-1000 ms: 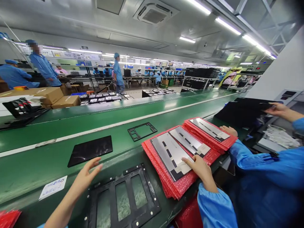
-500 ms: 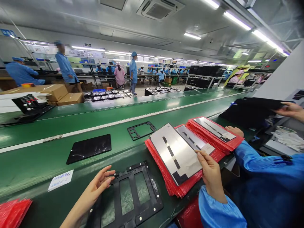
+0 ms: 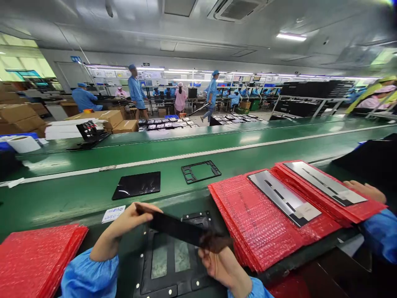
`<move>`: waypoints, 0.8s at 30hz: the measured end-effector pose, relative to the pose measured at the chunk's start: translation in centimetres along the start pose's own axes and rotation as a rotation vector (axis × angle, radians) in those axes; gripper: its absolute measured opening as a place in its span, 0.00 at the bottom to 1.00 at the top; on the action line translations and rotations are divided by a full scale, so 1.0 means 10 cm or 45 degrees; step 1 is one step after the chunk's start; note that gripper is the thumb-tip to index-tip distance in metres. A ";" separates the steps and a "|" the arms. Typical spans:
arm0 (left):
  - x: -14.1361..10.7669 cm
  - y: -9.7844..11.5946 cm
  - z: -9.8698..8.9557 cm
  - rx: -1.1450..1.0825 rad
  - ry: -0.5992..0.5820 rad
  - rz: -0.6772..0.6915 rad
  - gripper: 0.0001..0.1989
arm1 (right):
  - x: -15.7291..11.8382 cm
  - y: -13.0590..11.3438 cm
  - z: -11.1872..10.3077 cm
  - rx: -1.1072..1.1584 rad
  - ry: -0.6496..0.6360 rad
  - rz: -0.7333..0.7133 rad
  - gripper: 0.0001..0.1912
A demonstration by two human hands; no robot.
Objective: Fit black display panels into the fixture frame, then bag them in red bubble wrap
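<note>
A flat display panel (image 3: 180,228), its dark side toward me, hangs steeply tilted between my hands. My left hand (image 3: 136,219) pinches its left end, and my right hand (image 3: 218,263) grips the right end from below, slightly blurred by motion. Directly beneath lies a black frame-like fixture (image 3: 170,279) with rectangular openings and white dots along its rim; the panel hides part of it. To the right, a silver-backed panel (image 3: 281,196) rests on a stack of red bubble-wrap sheets (image 3: 245,219).
A black panel (image 3: 138,185) and a thin black frame (image 3: 186,173) lie on the green conveyor (image 3: 77,198). Red bubble bags (image 3: 37,256) are piled at left. At right, a co-worker's hand (image 3: 366,192) is near another silver-backed panel (image 3: 324,182). A labelled paper (image 3: 113,214) lies ahead.
My right hand has lifted the panel off the red stack and carried it left over the fixture, turning it up. My left hand, empty before, now grips its other end. The view has swung left.
</note>
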State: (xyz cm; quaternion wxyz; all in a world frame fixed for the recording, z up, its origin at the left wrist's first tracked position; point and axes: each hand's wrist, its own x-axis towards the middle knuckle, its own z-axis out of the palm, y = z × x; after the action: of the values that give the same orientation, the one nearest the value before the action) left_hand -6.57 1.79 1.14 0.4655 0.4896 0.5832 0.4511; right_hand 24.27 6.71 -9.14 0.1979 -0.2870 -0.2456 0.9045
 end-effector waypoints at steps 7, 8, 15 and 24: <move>0.14 -0.04 0.17 -0.392 0.357 -0.249 0.21 | 0.24 -0.24 0.05 0.009 -0.129 -0.419 0.33; 0.16 -0.05 0.20 -0.421 0.342 -0.251 0.21 | 0.28 -0.25 0.04 0.085 -0.071 -0.430 0.28; 0.49 -0.17 0.20 -0.411 0.202 -0.246 0.27 | 0.41 -0.26 0.00 0.155 0.096 -0.489 0.32; 1.70 -0.05 0.31 0.156 0.369 -0.030 0.19 | 0.41 -0.21 -0.08 0.258 0.113 -0.466 0.26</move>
State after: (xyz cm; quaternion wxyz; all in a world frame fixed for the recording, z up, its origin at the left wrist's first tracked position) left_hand -5.04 18.76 -1.61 0.3510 0.4400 0.6763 0.4752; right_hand 22.11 10.66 -10.27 0.3973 -0.2558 -0.1925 0.8600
